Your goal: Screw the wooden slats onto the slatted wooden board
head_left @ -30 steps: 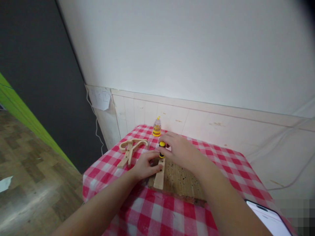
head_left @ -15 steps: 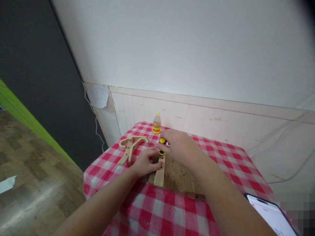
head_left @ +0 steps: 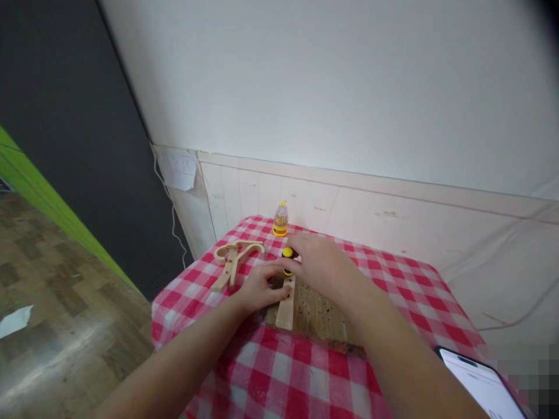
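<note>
My right hand (head_left: pixel 321 265) is closed around a short yellow and black screwdriver (head_left: pixel 287 256), held upright over the far end of a pale wooden strip (head_left: pixel 286 305). The strip lies on a dark, hole-pocked wooden board (head_left: pixel 321 317). My left hand (head_left: pixel 257 288) rests on the strip beside the tool, fingers curled and pressing it down near the screwdriver tip. The tip itself is hidden by my fingers.
A red and white checked cloth (head_left: pixel 393 302) covers the table. A curved wooden piece (head_left: pixel 233 259) lies at the far left. A small yellow-based bit holder (head_left: pixel 280 220) stands by the wall. A phone (head_left: pixel 478 384) lies at the near right corner. Floor drops off left.
Both hands stay on the strip and screwdriver; only slight shifts of the view and small movement of the right hand.
</note>
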Available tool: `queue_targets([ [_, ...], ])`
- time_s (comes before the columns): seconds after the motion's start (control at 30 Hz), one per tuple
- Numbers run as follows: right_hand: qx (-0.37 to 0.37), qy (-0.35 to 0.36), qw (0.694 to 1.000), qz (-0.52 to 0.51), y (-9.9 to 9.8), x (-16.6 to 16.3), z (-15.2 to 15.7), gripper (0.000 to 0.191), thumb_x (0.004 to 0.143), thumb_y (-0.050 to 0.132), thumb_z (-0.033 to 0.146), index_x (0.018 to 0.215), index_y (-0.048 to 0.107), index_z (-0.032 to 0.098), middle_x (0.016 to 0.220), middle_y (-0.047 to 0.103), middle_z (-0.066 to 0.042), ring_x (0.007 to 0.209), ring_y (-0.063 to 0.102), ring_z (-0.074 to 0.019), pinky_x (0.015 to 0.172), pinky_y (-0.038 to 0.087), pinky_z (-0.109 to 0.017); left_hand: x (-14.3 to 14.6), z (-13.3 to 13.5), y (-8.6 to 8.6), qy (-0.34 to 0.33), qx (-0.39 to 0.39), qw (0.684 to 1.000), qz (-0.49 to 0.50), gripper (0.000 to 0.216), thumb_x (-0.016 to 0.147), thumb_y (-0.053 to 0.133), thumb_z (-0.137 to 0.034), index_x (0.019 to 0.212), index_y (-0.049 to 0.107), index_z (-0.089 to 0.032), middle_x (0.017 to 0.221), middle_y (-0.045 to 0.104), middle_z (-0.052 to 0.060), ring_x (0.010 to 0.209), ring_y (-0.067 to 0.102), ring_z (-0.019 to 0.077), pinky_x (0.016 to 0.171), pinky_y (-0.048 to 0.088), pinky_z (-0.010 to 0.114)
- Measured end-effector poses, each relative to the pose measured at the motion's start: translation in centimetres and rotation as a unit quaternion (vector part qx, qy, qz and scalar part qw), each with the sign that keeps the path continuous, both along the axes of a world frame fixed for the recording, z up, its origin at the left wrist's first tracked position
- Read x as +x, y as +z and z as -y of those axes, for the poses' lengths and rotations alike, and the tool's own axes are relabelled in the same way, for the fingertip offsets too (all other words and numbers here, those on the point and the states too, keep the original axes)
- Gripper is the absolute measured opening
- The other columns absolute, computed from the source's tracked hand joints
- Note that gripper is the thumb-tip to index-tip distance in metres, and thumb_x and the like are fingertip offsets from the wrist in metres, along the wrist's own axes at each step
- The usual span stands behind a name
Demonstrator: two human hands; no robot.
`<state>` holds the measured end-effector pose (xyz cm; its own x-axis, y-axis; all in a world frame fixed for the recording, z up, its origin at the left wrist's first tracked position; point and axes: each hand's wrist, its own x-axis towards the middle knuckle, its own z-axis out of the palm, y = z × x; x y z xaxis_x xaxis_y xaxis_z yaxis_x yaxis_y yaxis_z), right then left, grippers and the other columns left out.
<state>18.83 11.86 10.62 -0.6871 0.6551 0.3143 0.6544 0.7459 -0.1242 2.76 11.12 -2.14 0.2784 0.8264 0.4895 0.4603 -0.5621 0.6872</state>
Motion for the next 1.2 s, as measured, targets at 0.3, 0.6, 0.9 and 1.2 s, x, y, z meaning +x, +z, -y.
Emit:
queue_targets([
  [0.3,-0.021,0.129,0.991,-0.030,-0.1,-0.4,0.1,0.022,0.088,0.047,0.016,0.100,0.066,0.015,0.099,0.066,-0.007,0.097,0.057,-0.0158,0.088,0.042,-0.030,-0.2,-0.1,-0.3,-0.008,0.008,1.000,0.008,0.010,0.072,0.063,-0.019,0.080,0.061,-0.013,0.073,0.055,0.001,0.062,0.047,0.0098,0.054,0.036,0.020],
  [0.6,-0.009,0.015,1.000,-0.006,0.3,0.0,0.4,0.019,0.086,0.051,0.030,0.085,0.062,0.015,0.087,0.065,-0.007,0.080,0.058,-0.0172,0.069,0.041,-0.028,-0.3,-0.3,-0.6,-0.010,-0.004,1.000,0.009,0.013,0.074,0.062,-0.022,0.081,0.062,-0.012,0.075,0.058,0.003,0.060,0.047,0.0095,0.052,0.035,0.020],
  [0.9,-0.017,-0.008,0.999,0.036,0.4,-0.4,0.8,0.029,0.091,0.041,0.038,0.084,0.062,0.019,0.078,0.064,-0.004,0.068,0.056,-0.0146,0.056,0.030,-0.025,-0.5,-0.6,-1.2,-0.001,-0.002,1.000,-0.013,0.013,0.075,0.062,-0.025,0.079,0.062,-0.012,0.069,0.056,0.001,0.060,0.047,0.0103,0.054,0.037,0.021],
  [1.2,-0.054,-0.008,0.998,0.027,1.2,0.7,1.1,0.020,0.087,0.044,0.032,0.088,0.061,0.021,0.079,0.064,-0.002,0.064,0.053,-0.0125,0.054,0.029,-0.024,-0.2,-0.1,-0.2,-0.006,0.009,1.000,-0.012,0.012,0.075,0.062,-0.022,0.083,0.063,-0.013,0.079,0.056,0.003,0.067,0.048,0.0114,0.057,0.038,0.021],
])
